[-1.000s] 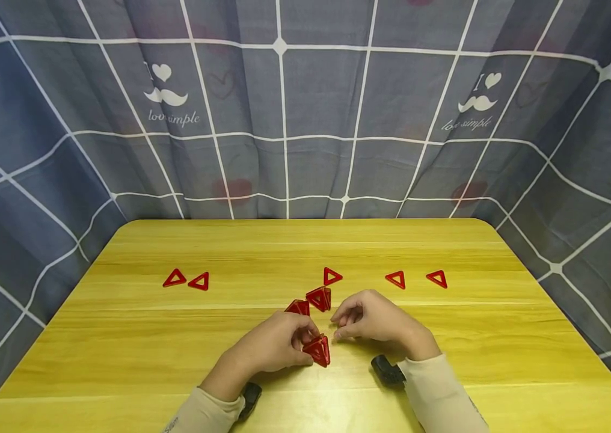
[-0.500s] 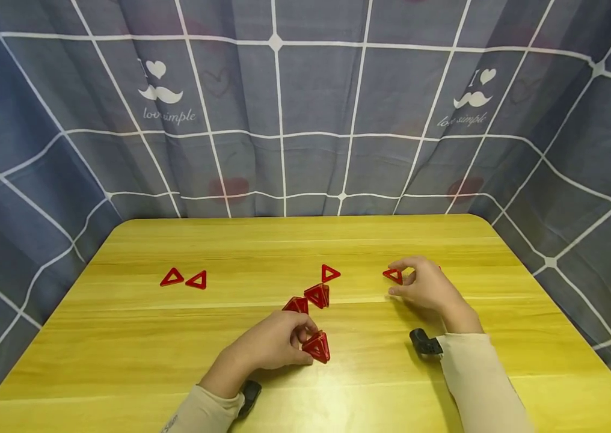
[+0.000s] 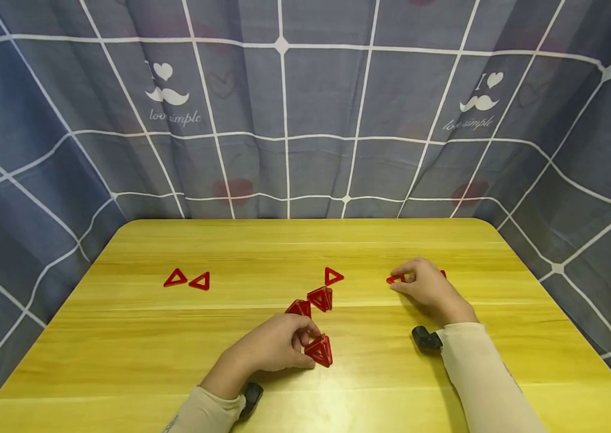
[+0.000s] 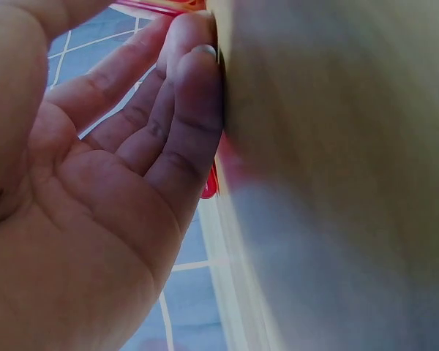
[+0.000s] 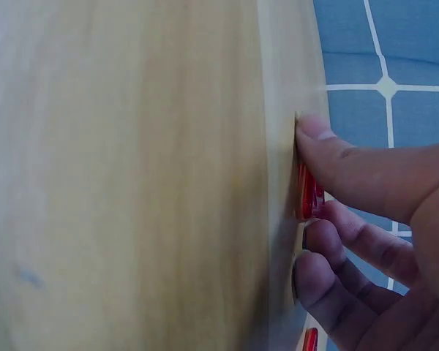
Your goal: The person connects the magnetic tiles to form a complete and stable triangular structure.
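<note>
My left hand (image 3: 270, 344) holds a small red pyramid made of triangle tiles (image 3: 319, 351) between thumb and fingers, near the table's middle front. In the left wrist view, only a red edge (image 4: 164, 7) shows above the fingertips. Farther back on the right, my right hand (image 3: 431, 290) pinches a red hollow triangle tile (image 3: 395, 279) that lies on the table. The right wrist view has this tile (image 5: 307, 194) edge-on between thumb and fingers. Just beyond the left hand sit two more red tile pyramids, one (image 3: 299, 307) partly hidden by it and another (image 3: 320, 297).
Loose red triangle tiles lie on the wooden table (image 3: 121, 337): one (image 3: 333, 276) behind the pyramids, two (image 3: 175, 277) at the left. Another (image 3: 443, 274) is mostly covered by the right hand. A grey-blue checked curtain (image 3: 316, 168) hangs around the back and sides.
My right hand has moved from beside the held pyramid out to a loose tile at the back right, and its fingers have come together on it. The left hand keeps its place.
</note>
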Demonstrator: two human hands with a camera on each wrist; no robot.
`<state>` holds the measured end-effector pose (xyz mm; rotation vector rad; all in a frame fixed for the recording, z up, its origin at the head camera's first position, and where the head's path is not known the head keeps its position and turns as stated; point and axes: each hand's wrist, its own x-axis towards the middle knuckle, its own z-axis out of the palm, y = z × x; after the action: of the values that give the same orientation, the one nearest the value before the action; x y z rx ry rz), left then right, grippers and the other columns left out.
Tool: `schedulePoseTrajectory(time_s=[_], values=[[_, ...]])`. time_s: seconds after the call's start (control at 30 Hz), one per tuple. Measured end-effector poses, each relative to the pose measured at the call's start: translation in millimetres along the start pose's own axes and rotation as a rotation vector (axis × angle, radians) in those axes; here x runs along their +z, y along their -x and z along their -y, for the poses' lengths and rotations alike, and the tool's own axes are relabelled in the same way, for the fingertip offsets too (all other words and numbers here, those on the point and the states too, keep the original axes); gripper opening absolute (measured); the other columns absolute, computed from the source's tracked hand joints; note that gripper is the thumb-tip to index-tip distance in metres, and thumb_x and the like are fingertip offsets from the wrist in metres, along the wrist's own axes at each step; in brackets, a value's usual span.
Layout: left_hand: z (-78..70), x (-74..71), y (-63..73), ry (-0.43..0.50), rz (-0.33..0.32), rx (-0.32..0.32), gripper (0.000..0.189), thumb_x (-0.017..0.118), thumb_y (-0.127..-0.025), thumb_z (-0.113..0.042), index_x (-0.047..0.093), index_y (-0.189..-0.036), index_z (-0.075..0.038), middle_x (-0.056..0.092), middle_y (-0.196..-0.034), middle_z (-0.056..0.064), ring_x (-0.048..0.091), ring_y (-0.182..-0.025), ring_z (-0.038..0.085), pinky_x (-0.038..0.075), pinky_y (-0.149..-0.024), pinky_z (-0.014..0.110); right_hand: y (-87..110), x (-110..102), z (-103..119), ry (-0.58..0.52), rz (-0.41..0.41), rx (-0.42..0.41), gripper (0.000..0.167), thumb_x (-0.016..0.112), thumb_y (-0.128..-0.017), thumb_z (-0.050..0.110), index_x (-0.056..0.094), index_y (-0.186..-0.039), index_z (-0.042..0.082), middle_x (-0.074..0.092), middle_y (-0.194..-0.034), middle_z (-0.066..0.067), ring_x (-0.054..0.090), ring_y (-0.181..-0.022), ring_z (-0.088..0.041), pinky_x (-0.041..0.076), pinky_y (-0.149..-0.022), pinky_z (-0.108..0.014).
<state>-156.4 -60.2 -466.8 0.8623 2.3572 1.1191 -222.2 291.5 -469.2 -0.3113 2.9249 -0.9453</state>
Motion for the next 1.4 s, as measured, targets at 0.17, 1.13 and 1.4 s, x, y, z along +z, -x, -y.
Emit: schedulePoseTrajectory(time_s=[0.17,1.13,1.4], values=[[-0.9,-1.2,0.4,-0.006,0.003,-0.002,0.036,0.087,-0.078,-0.009,0.069,-0.108,-0.009,0.058,-0.083,-0.001,0.053,-0.066,0.007,0.048,-0.062,0.024,0.7,-1,2,-0.021,-0.011,-0.001,0.022,0.076,-0.092,0.015,0.073,-0.109,0.002,0.059,-0.102,-0.014,0.049,-0.082,-0.024,0.043,-0.075,-0.038],[1.0,1.8,-0.1,-0.016,-0.008,0.025,0.021,0.084,-0.084,-0.014,0.065,-0.094,-0.017,0.059,-0.081,-0.003,0.053,-0.073,0.007,0.047,-0.068,0.026,24.8,32,45,-0.251,0.082,-0.051,0.019,0.075,-0.094,0.021,0.071,-0.108,0.008,0.07,-0.102,-0.001,0.07,-0.089,-0.015,0.054,-0.076,-0.035],[1.8,0.2,-1.5,-0.048,-0.021,0.041,0.02,0.084,-0.084,-0.015,0.065,-0.091,-0.018,0.058,-0.078,-0.006,0.054,-0.072,0.007,0.047,-0.067,0.026,27.7,40,63,-0.404,0.283,-0.211,0.021,0.08,-0.088,0.017,0.072,-0.104,0.005,0.072,-0.1,-0.005,0.073,-0.087,-0.019,0.057,-0.077,-0.031]])
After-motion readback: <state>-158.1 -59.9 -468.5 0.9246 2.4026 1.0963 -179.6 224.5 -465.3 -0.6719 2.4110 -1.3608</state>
